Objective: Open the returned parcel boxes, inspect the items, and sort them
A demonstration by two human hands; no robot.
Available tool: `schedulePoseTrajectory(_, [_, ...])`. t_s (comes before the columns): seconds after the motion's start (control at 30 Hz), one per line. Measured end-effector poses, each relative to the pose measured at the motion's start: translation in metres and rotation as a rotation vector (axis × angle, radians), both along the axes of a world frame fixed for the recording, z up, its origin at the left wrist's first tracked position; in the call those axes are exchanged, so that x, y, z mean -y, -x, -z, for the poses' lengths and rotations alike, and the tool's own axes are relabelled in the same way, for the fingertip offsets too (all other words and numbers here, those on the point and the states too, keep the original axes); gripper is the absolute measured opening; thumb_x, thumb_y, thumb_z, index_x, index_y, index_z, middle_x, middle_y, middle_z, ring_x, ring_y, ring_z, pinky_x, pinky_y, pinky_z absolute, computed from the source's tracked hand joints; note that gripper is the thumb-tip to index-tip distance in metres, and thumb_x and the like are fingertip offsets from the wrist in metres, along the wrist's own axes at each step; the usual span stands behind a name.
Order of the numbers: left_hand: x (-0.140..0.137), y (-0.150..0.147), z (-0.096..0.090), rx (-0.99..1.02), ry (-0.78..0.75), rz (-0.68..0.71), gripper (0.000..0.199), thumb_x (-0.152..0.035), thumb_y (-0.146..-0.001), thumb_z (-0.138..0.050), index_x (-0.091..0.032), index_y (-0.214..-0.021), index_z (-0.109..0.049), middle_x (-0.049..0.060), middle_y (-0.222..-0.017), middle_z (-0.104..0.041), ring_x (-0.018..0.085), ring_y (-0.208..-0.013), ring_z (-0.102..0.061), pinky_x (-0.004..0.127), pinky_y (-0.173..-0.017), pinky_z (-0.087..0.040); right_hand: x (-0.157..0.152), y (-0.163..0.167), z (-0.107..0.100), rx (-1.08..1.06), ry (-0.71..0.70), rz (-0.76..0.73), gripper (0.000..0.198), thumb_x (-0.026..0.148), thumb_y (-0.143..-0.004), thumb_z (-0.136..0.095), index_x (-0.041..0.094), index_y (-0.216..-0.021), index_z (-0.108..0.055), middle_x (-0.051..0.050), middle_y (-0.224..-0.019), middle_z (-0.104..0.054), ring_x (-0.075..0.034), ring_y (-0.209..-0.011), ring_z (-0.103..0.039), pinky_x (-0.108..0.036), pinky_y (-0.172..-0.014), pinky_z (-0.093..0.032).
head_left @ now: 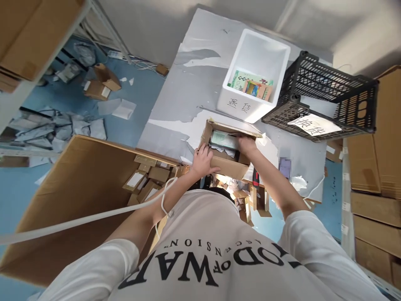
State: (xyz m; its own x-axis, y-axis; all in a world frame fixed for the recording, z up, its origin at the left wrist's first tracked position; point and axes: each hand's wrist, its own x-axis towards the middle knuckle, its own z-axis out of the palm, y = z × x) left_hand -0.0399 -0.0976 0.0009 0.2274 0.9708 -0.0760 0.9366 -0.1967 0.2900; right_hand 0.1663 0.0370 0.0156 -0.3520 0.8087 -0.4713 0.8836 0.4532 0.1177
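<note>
A small open cardboard box point(230, 168) sits at the centre of the frame, on the near edge of a grey-white table point(169, 100). Inside it, along the far wall, lies a pale green-white packet point(223, 140), with crumpled paper point(230, 153) beneath. The person's left hand point(203, 161) grips the box's left side, fingers curled over the rim and thumb stretched along the near side. The right hand point(247, 145) reaches into the box at the packet's right end; its fingertips are hidden, so whether they hold the packet cannot be told.

Above and right of the box stands a white foam bin point(247, 102) with handwritten characters, holding colourful printed packs point(250, 85). Beside it, at upper right, is a black plastic crate point(326, 77) bearing a handwritten paper sign point(315, 124). A red-and-black tool point(256, 177) lies just below the right wrist. At lower left, a large carton point(62, 200) contains small brown boxes point(145, 175); grey plastic mailers point(62, 127) lie heaped at the left edge. More cartons point(376, 213) are stacked at the right edge.
</note>
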Motion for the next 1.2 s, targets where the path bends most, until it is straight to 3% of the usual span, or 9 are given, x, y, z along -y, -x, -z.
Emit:
schedulePoseTrajectory(0.13, [-0.003,-0.001,-0.003,-0.013,0.005,0.004,0.074,-0.067,-0.075,-0.059,-0.015,-0.127,-0.055,0.024,-0.138,-0.048,0.040,-0.142,-0.026,0.057,-0.109,-0.026,0.002,-0.010,0.000,-0.048,0.054,-0.119,0.050,0.030,-0.062,-0.080,0.019,-0.109,-0.069,-0.014,-0.138,-0.055,-0.038,-0.131,-0.045,-0.052,-0.113,-0.028])
schedulePoseTrajectory(0.2, [-0.004,-0.002,-0.003,-0.011,0.003,0.003,0.074,-0.068,-0.075,-0.058,-0.015,-0.127,-0.055,0.024,-0.138,-0.048,0.040,-0.142,-0.027,0.058,-0.107,-0.026,0.005,-0.006,0.000,-0.097,0.067,-0.172,0.056,0.036,-0.065,-0.079,0.020,-0.116,-0.065,-0.013,-0.142,-0.052,-0.037,-0.137,-0.039,-0.052,-0.115,-0.023])
schedulePoseTrajectory(0.27, [-0.005,-0.002,-0.002,-0.005,-0.003,0.007,0.074,-0.068,-0.075,-0.058,-0.015,-0.127,-0.055,0.024,-0.138,-0.048,0.041,-0.141,-0.027,0.059,-0.107,-0.026,0.005,0.003,-0.001,-0.119,0.057,-0.176,0.057,0.039,-0.074,-0.072,0.016,-0.123,-0.059,-0.019,-0.137,-0.054,-0.038,-0.129,-0.046,-0.053,-0.110,-0.030])
schedulePoseTrajectory(0.37, [-0.004,-0.002,-0.001,0.006,-0.013,0.013,0.076,-0.068,-0.075,-0.058,-0.015,-0.129,-0.054,0.024,-0.138,-0.048,0.041,-0.141,-0.028,0.059,-0.107,-0.027,0.002,0.025,-0.001,-0.148,0.051,-0.205,0.052,0.030,-0.083,-0.063,0.013,-0.130,-0.050,-0.021,-0.132,-0.056,-0.033,-0.116,-0.056,-0.046,-0.101,-0.041])
schedulePoseTrajectory(0.5, [-0.003,-0.001,-0.001,0.017,-0.009,0.014,0.076,-0.069,-0.074,-0.059,-0.015,-0.128,-0.055,0.024,-0.138,-0.049,0.041,-0.140,-0.030,0.059,-0.105,-0.028,-0.003,0.059,0.006,-0.260,0.017,-0.315,0.055,0.021,-0.087,-0.056,0.016,-0.139,-0.038,-0.019,-0.147,-0.042,-0.031,-0.129,-0.046,-0.044,-0.106,-0.037])
schedulePoseTrajectory(0.7, [-0.004,0.000,-0.003,0.008,-0.006,-0.006,0.076,-0.071,-0.071,-0.061,-0.016,-0.125,-0.057,0.024,-0.135,-0.051,0.041,-0.135,-0.036,0.056,-0.104,-0.031,0.000,0.092,0.029,-0.178,0.059,-0.260,0.066,0.016,-0.081,-0.064,0.018,-0.141,-0.038,-0.020,-0.156,-0.025,-0.035,-0.137,-0.036,-0.053,-0.108,-0.034])
schedulePoseTrajectory(0.83, [-0.005,-0.002,-0.004,-0.009,0.008,-0.006,0.075,-0.070,-0.073,-0.060,-0.015,-0.124,-0.056,0.023,-0.136,-0.050,0.040,-0.136,-0.034,0.056,-0.105,-0.030,0.001,0.096,0.038,-0.090,0.118,-0.176,0.060,0.012,-0.084,-0.057,0.022,-0.141,-0.040,-0.020,-0.152,-0.033,-0.035,-0.130,-0.044,-0.054,-0.099,-0.042])
schedulePoseTrajectory(1.03, [-0.003,0.001,-0.016,-0.041,0.041,0.002,0.080,-0.071,-0.076,-0.056,-0.011,-0.128,-0.054,0.024,-0.137,-0.049,0.038,-0.137,-0.033,0.053,-0.105,-0.031,0.000,0.083,0.031,-0.181,0.061,-0.230,0.059,0.014,-0.082,-0.063,0.022,-0.137,-0.045,-0.019,-0.149,-0.034,-0.034,-0.133,-0.039,-0.050,-0.104,-0.038])
schedulePoseTrajectory(1.2, [-0.030,-0.008,-0.038,-0.097,0.144,-0.008,0.055,-0.056,-0.091,-0.044,-0.009,-0.110,-0.067,0.023,-0.112,-0.066,0.036,-0.119,-0.053,0.056,-0.103,-0.033,-0.006,0.059,0.028,-0.298,0.117,-0.145,0.068,0.033,-0.084,-0.067,0.022,-0.144,-0.039,-0.018,-0.147,-0.039,-0.034,-0.133,-0.039,-0.047,-0.105,-0.038])
